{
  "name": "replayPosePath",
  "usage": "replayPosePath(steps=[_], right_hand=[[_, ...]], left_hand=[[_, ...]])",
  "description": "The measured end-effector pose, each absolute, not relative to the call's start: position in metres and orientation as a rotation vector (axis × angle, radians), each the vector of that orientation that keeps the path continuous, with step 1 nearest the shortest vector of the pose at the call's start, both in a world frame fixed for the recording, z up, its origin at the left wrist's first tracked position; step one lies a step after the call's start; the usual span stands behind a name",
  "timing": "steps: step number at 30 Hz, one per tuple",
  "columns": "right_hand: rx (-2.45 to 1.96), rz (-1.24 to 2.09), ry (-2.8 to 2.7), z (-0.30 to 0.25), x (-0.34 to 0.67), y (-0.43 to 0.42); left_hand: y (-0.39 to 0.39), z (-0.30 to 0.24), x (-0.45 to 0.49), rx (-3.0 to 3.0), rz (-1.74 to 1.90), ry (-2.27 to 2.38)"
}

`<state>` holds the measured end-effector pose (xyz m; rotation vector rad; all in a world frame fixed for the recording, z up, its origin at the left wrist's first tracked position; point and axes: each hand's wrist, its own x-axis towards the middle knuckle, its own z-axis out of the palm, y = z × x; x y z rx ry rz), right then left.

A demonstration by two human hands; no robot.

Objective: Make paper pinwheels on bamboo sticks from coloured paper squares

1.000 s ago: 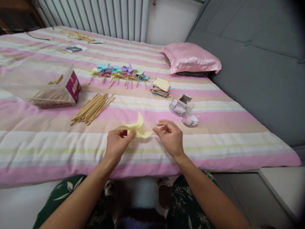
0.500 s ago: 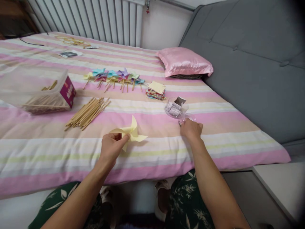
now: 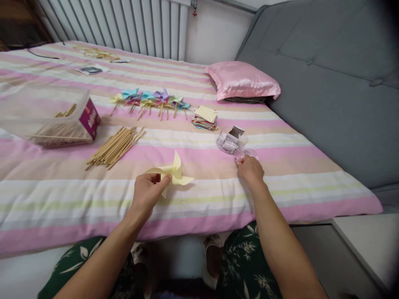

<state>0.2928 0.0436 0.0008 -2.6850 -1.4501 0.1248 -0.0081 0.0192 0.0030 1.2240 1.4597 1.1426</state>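
A: Nearest, green leaf-patterned trousers (image 3: 245,265) below the striped bed (image 3: 202,203), and over its near edge the left hand (image 3: 148,192) has the yellow paper pinwheel (image 3: 177,174): a firm pinch, thumb on top, grip clenched on one side, blades fanning out to the right!

B: And the right hand (image 3: 250,168)?

A: Well apart, back upward, fingers bunched at a small clear dish (image 3: 254,154). A silvery glint by the fingertips, but whether that grip has hold of anything, I cannot tell.

B: Over on the left, a loose pile of thin sticks (image 3: 112,148); just behind the dish, a round clear container (image 3: 220,143) full of small pale packets (image 3: 230,145).

A: Past the sticks, a see-through box (image 3: 89,118), purple label, more sticks inside!

B: Further back, a paper stack (image 3: 204,118), pale yellow on top, and to its left a row of colourful pinwheels on sticks (image 3: 161,97).

A: Then the pink pillow (image 3: 245,81) by the grey headboard (image 3: 314,83), and farthest, a white radiator (image 3: 131,25)
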Motion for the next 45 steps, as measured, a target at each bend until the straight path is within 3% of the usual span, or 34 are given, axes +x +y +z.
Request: replayPosePath(steps=[12, 24, 45], right_hand=[[-2.594, 0.014, -1.361, 0.0067, 0.2901, 0.0410], [-2.706, 0.231, -1.429, 0.0066, 0.2859, 0.0393], [-2.684, 0.168, -1.425, 0.0026, 0.2879, 0.0413]], left_hand=[[0.0177, 0.0073, -0.0055, 1.180, 1.157, 1.427], [0.0177, 0.0056, -0.0065, 1.226, 1.135, 1.445], [0.0185, 0.0016, -0.0080, 1.247, 1.119, 1.434]])
